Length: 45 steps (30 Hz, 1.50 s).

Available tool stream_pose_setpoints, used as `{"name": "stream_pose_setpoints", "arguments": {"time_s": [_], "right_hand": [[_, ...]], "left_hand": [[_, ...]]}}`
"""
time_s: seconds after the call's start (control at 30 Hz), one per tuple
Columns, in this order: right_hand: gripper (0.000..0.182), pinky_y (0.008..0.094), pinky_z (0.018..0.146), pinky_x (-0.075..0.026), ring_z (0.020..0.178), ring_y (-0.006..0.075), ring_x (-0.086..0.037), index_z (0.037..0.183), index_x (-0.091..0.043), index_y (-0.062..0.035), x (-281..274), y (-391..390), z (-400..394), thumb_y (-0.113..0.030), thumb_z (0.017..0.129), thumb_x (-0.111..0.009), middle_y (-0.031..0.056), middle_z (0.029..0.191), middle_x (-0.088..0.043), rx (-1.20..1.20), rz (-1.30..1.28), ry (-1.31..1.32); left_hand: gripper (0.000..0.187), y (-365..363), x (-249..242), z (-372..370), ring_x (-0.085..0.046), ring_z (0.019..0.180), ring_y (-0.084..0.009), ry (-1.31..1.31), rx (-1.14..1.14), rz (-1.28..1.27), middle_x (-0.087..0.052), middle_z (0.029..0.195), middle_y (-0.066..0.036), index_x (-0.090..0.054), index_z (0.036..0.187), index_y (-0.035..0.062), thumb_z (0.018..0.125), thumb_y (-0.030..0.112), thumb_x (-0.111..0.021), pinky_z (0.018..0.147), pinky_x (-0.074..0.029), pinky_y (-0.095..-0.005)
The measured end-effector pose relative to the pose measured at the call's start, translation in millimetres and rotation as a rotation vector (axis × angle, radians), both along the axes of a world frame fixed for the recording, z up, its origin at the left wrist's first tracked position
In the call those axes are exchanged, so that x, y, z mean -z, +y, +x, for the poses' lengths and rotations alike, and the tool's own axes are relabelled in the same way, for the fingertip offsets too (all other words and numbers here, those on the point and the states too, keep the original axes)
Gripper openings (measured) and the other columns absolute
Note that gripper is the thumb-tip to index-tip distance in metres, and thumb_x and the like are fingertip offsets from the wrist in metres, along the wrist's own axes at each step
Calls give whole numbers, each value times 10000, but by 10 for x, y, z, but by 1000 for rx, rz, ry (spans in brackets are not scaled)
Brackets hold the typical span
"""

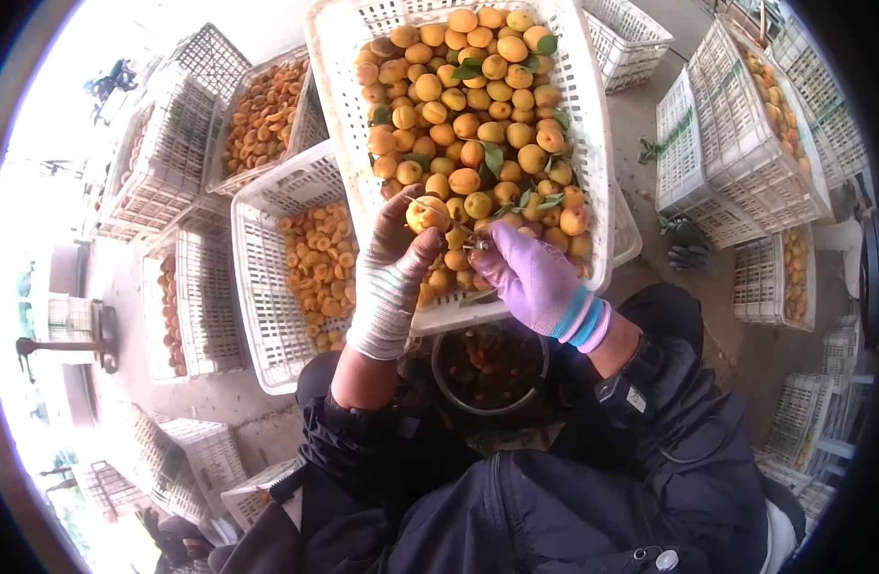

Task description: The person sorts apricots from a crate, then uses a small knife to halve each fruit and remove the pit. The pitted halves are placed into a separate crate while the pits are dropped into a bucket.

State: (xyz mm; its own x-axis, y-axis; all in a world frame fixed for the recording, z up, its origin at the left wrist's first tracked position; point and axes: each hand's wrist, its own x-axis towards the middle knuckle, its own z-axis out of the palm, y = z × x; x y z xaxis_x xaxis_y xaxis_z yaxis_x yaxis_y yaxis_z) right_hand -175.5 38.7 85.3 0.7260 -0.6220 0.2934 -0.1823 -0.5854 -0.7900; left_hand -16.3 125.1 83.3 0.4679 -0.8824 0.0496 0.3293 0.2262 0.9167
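My left hand (384,292), in a whitish knit glove with stained fingers, pinches an orange-yellow apricot (428,214) between thumb and fingers. Close beside the fruit, my right hand (533,279) in a purple glove with a blue-striped cuff is closed around a small thin metal tool (477,244). The tool's tip points toward the apricot; its exact kind does not show. Both hands are over the near end of a white plastic crate (339,86) full of whole apricots and some green leaves.
Left of it, a lower white crate (257,287) holds apricot halves. Between my knees stands a metal basin (492,409) with dark scraps. Another crate of halves (265,115) is at the back left. Stacked crates (750,143) of fruit line the right side, near dark gloves (690,256) on the floor.
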Motion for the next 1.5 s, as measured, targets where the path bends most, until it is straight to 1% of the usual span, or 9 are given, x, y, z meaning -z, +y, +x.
{"name": "stream_pose_setpoints", "arguments": {"time_s": [0.3,0.47,0.5,0.63,0.7,0.83,1.0,1.2,1.5], "right_hand": [[196,465,658,-514,790,405,-639,1005,-530,-40,27,-12,45,-224,948,-567,187,826,-646,-73,44,53],[189,474,640,-501,780,421,-626,982,-515,-30,38,41,85,-207,943,-570,198,795,-632,-28,-128,90],[186,476,639,-488,791,433,-616,975,-508,-25,23,55,88,-202,953,-560,203,785,-626,-11,-163,126],[199,485,634,-488,774,432,-620,965,-506,-32,-45,69,93,-226,959,-549,197,777,-628,-9,-93,123],[215,491,639,-489,773,428,-623,973,-509,-36,-99,65,89,-248,963,-542,192,777,-632,8,-63,98],[211,494,646,-494,777,424,-627,992,-519,-35,-116,68,117,-242,960,-542,197,792,-636,15,-60,159],[197,501,642,-495,769,422,-627,991,-499,-43,-43,90,149,-224,940,-557,196,809,-638,24,-164,187],[197,491,640,-497,788,408,-629,981,-492,-39,-57,57,171,-207,922,-575,183,833,-642,3,-109,191],[193,456,633,-521,765,375,-650,969,-513,-55,-19,82,83,-197,882,-611,174,807,-652,3,-242,233]], "left_hand": [[583,11,-42,-158,-550,1113,-185,-213,-5,-8,-556,1233,-100,-413,1362,1,908,249,-682,974,-449,-320],[530,-80,121,-168,-604,1062,-246,350,-38,-76,-603,1143,-127,-437,1330,44,948,371,-602,976,-471,-371],[530,-155,166,-135,-608,1051,-252,-13,-82,13,-606,1138,-127,-444,1319,62,941,396,-606,969,-476,-381],[556,-55,84,-84,-538,1157,-237,285,111,-109,-570,1233,-128,-411,1392,62,981,420,-517,992,-438,-356],[600,-53,-11,-126,-490,1208,-221,-160,-24,-22,-524,1282,-118,-382,1420,70,957,399,-575,1025,-411,-363],[633,-78,83,-87,-475,1217,-204,-218,-82,-96,-496,1309,-99,-373,1433,75,937,382,-618,1035,-403,-352],[519,-96,205,-132,-601,989,-184,200,-69,-44,-594,1112,-106,-441,1294,48,980,458,-504,864,-493,-306],[549,-51,165,-164,-596,1007,-169,-259,-143,84,-610,1115,-109,-459,1291,40,995,502,-433,909,-467,-312],[727,-66,200,91,-533,1185,-352,672,82,-139,-624,1184,-161,-529,1255,14,919,650,-423,1052,-391,-489]]}}
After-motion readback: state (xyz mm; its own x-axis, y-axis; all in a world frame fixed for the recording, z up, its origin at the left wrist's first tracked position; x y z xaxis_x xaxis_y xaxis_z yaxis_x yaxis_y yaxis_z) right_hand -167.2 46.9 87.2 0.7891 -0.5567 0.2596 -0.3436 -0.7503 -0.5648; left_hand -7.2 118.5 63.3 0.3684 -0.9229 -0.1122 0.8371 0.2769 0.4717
